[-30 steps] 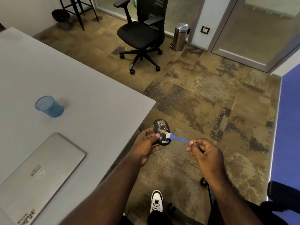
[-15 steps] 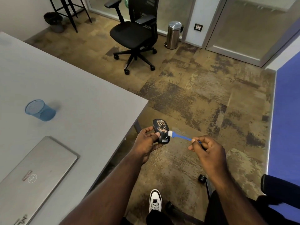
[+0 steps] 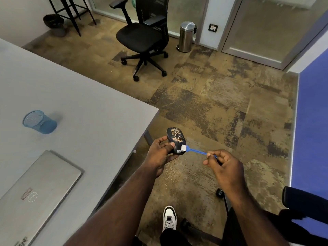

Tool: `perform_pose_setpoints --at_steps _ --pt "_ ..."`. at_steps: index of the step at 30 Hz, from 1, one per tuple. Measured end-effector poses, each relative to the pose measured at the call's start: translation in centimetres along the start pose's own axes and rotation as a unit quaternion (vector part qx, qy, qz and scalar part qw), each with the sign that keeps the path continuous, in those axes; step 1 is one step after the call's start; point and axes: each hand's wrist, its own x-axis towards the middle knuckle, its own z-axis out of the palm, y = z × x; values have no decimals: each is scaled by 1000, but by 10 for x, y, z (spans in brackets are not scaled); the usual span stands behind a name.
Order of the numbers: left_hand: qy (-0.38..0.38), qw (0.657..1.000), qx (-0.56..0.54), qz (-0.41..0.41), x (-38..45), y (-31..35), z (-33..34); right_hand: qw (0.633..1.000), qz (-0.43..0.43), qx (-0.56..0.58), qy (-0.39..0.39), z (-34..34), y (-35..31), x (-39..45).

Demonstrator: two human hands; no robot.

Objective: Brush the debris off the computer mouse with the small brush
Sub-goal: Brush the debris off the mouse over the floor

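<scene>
A black computer mouse (image 3: pixel 175 139) with tan debris scattered over its top is held off the table's edge, over the floor, by my left hand (image 3: pixel 160 153), thumb on its near end. My right hand (image 3: pixel 224 167) pinches the blue handle of a small brush (image 3: pixel 195 151). The brush's white bristles touch the mouse's near right edge, beside a white label. Some crumbs lie on the carpet below the hands.
A grey table (image 3: pixel 79 107) fills the left, bearing a blue mesh cup (image 3: pixel 40 122) and a shut silver laptop (image 3: pixel 35 190). A black office chair (image 3: pixel 143 38) and steel bin (image 3: pixel 186 37) stand farther off. My shoe (image 3: pixel 169 219) and a chair armrest (image 3: pixel 305 199) are near.
The hands, mouse and brush keep nearly the same pose. The bristles stay at the mouse's near right edge; the camera view has shifted slightly.
</scene>
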Motion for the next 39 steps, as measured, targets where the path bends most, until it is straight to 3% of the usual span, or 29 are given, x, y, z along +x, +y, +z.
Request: perform_pose_setpoints --at_steps 4,9,13,18,23,27,32,37,39 --pt "0 1000 12 1 0 0 -1 999 14 0 47 -6 3 6" --pt "-7 1000 10 2 -1 -1 1 1000 -3 1 13 -3 -5 4" --pt "-14 1000 18 1 -2 -1 0 999 16 -9 48 -6 -1 12" --pt "-14 1000 15 7 -1 0 3 1000 2 -1 19 -3 -7 13" --pt "-19 1000 25 5 0 1 4 999 0 8 44 -6 -8 18" --pt "-22 999 27 2 1 1 4 1000 -24 -11 1 -4 -12 17" --pt "-24 999 41 -5 -2 -2 1 999 8 -20 41 -9 -10 24" --pt "-29 999 44 -7 -1 -3 0 999 -24 -19 -12 -5 -11 18" --pt "-29 998 50 -8 -2 -3 1 999 -4 -40 16 -5 -10 21"
